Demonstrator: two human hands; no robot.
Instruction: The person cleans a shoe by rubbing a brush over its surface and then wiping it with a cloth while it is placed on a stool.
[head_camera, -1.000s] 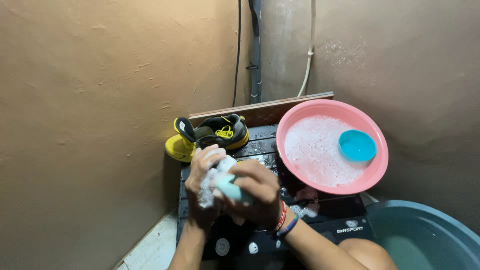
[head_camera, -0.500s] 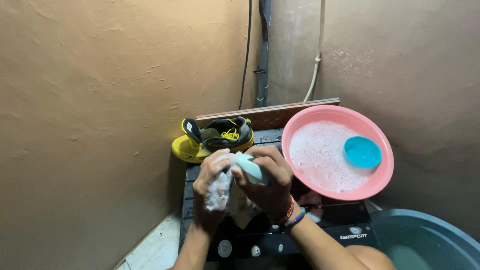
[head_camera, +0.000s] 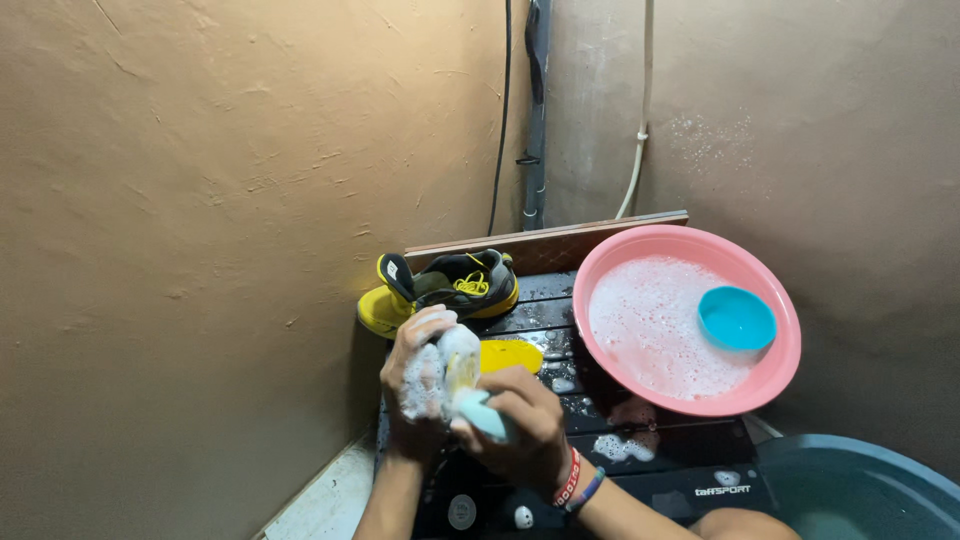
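— What's in the hands?

— The left hand (head_camera: 415, 385) is wrapped around a foam-covered yellow insole (head_camera: 455, 362), gripping it from the far side. The right hand (head_camera: 515, 432) is clenched on a pale blue plastic scrub brush (head_camera: 478, 412) pressed against the insole's face. Both are held above the dark wet slatted table (head_camera: 600, 420), near its front edge.

— How would that insole handle?

— I'd judge it light, thin and floppy, and slippery with all that lather. It probably needs support along its back, with the palm behind it as the left hand has it, not a pinch at one end.

— Which way does it run?

— Most is hidden by suds and fingers, but its long axis seems to stand roughly upright, tilted slightly toward the wall. Which end is the toe I cannot tell.

— And around it?

— A second bare yellow insole (head_camera: 510, 354) lies flat on the table just behind the hands, long axis left to right. Behind that sits a yellow and grey sports shoe with yellow laces (head_camera: 445, 288). To the right, a round pink plastic basin (head_camera: 775, 385) holds soapy water with a small blue bowl (head_camera: 737, 318) floating in it.
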